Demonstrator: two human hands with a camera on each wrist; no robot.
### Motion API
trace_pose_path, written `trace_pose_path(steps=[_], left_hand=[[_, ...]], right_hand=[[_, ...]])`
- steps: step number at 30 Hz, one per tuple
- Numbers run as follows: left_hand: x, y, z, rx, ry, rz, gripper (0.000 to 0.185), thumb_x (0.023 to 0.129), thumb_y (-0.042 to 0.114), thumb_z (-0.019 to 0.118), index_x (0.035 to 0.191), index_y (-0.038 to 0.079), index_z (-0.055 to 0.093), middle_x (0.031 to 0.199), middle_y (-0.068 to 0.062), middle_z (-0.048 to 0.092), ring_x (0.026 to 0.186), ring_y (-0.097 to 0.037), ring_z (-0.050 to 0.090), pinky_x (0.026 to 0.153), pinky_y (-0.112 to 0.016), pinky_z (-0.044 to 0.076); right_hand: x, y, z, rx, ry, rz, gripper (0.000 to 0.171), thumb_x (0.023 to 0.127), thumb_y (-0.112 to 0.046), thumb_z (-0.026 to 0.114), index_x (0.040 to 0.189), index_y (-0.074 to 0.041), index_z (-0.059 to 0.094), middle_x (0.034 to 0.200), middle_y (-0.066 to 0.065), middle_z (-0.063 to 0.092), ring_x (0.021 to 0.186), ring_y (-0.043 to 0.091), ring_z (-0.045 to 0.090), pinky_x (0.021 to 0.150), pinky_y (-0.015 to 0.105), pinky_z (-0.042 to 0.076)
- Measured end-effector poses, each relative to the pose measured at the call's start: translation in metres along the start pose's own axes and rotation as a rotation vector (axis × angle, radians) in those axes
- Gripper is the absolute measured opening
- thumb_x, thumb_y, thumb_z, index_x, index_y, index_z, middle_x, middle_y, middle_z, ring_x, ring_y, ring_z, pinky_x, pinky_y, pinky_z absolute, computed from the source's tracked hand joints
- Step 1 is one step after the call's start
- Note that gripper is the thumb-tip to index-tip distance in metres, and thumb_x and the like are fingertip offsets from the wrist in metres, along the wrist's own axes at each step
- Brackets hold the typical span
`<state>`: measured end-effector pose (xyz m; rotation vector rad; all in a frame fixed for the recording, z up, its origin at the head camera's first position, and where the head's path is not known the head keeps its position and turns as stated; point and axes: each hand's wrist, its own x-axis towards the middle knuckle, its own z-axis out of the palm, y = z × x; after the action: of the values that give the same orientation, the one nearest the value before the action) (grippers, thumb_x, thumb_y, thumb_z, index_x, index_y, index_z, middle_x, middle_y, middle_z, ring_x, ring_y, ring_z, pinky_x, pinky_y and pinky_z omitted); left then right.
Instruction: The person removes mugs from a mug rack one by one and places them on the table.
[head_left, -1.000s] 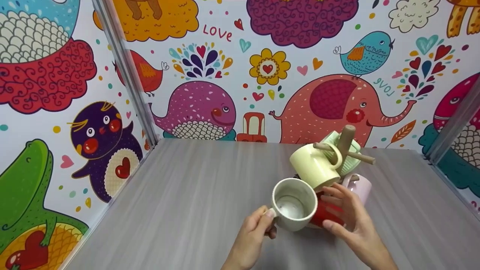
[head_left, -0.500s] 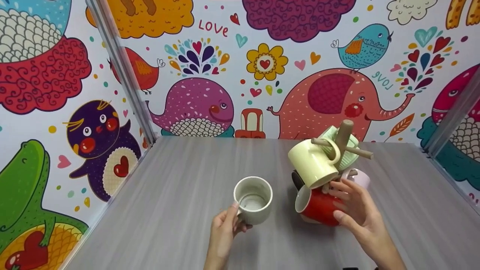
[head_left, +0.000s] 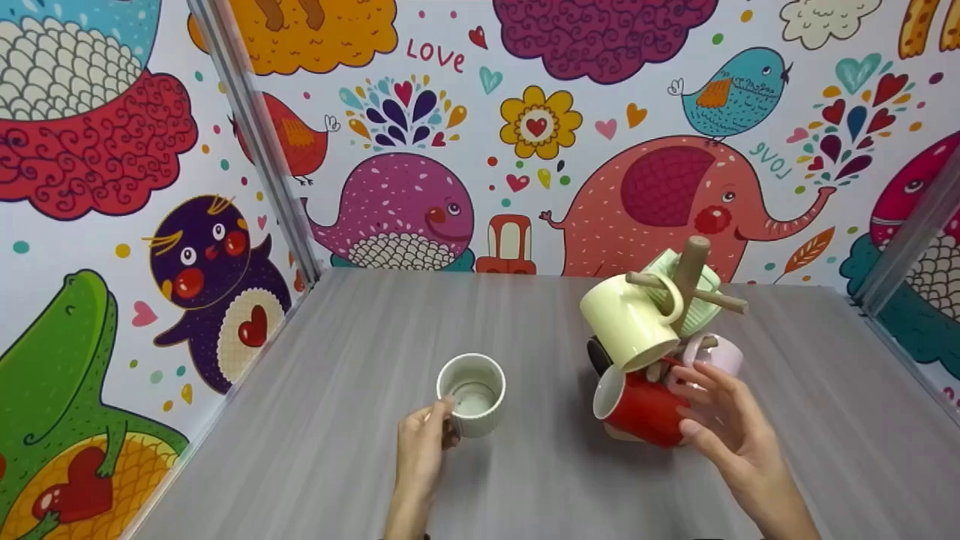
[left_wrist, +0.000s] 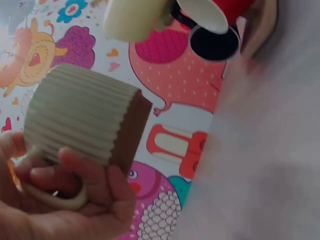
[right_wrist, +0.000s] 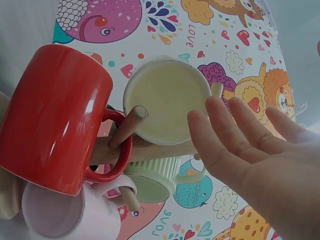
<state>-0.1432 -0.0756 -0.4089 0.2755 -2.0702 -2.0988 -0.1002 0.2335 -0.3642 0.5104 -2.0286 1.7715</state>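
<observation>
My left hand (head_left: 421, 442) grips a ribbed off-white mug (left_wrist: 82, 110) by its handle, its mouth tilted toward the head camera. In the left wrist view the fingers pass through the handle, and the mug is held above the table. My right hand (head_left: 739, 435) is beside a red mug (head_left: 646, 409), fingers spread and holding nothing. That red mug hangs by its handle on a peg of a wooden mug tree (head_left: 691, 281). A pale yellow mug (head_left: 628, 321) hangs above it. In the right wrist view the right palm (right_wrist: 280, 170) faces the mugs.
A light green ribbed mug (head_left: 701, 307) hangs at the back of the tree, and a pale pink mug (head_left: 721, 356) low on the right. A dark mug (left_wrist: 215, 44) is partly hidden behind the red one. Patterned panels (head_left: 517, 45) border the grey table (head_left: 360, 360).
The left hand has carried the off-white mug leftward, away from the mug tree, uncovering the red mug. The right hand has shifted slightly right, its fingers still spread.
</observation>
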Motion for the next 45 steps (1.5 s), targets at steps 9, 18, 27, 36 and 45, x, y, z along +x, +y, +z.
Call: trace_pose_path(steps=[9, 18, 27, 36, 45], left_hand=[[0.019, -0.019, -0.009, 0.198, 0.089, 0.021, 0.037, 0.086, 0.016, 0.051, 0.051, 0.012, 0.041, 0.043, 0.006, 0.039, 0.046, -0.013, 0.053, 0.050, -0.026, 0.047], [0.029, -0.031, -0.021, 0.472, 0.114, 0.046, 0.042, 0.087, 0.025, 0.047, 0.049, 0.007, 0.054, 0.044, 0.002, 0.052, 0.045, -0.013, 0.047, 0.050, -0.029, 0.033], [0.040, -0.044, -0.030, 0.518, 0.155, 0.013, 0.043, 0.086, 0.025, 0.045, 0.049, 0.007, 0.055, 0.044, 0.002, 0.051, 0.044, -0.012, 0.043, 0.052, -0.029, 0.034], [0.045, -0.047, -0.032, 0.519, 0.134, -0.034, 0.044, 0.088, 0.027, 0.043, 0.051, 0.009, 0.057, 0.047, 0.001, 0.054, 0.046, -0.012, 0.046, 0.055, -0.030, 0.036], [0.048, -0.054, -0.037, 0.547, 0.131, -0.079, 0.045, 0.089, 0.030, 0.042, 0.054, 0.008, 0.059, 0.050, 0.000, 0.056, 0.048, -0.013, 0.048, 0.056, -0.031, 0.036]], right_hand=[[-0.002, -0.007, -0.001, -0.145, 0.031, 0.154, 0.055, 0.084, 0.003, 0.059, 0.133, -0.006, 0.037, 0.126, 0.013, 0.049, 0.107, 0.017, 0.054, 0.081, 0.021, 0.046], [-0.003, -0.007, -0.003, -0.132, 0.027, 0.147, 0.053, 0.085, 0.002, 0.058, 0.133, -0.005, 0.037, 0.127, 0.017, 0.047, 0.107, 0.017, 0.054, 0.082, 0.020, 0.046], [-0.006, -0.004, -0.004, -0.103, 0.023, 0.132, 0.052, 0.085, 0.004, 0.056, 0.133, -0.005, 0.038, 0.127, 0.019, 0.047, 0.107, 0.019, 0.054, 0.082, 0.021, 0.046], [-0.004, -0.006, -0.004, -0.144, 0.027, 0.163, 0.050, 0.087, 0.001, 0.056, 0.133, -0.006, 0.037, 0.127, 0.017, 0.047, 0.107, 0.016, 0.054, 0.081, 0.020, 0.046], [-0.007, 0.000, -0.004, -0.079, 0.031, 0.121, 0.050, 0.085, 0.007, 0.055, 0.131, -0.001, 0.038, 0.124, 0.013, 0.051, 0.105, 0.019, 0.056, 0.081, 0.023, 0.047]])
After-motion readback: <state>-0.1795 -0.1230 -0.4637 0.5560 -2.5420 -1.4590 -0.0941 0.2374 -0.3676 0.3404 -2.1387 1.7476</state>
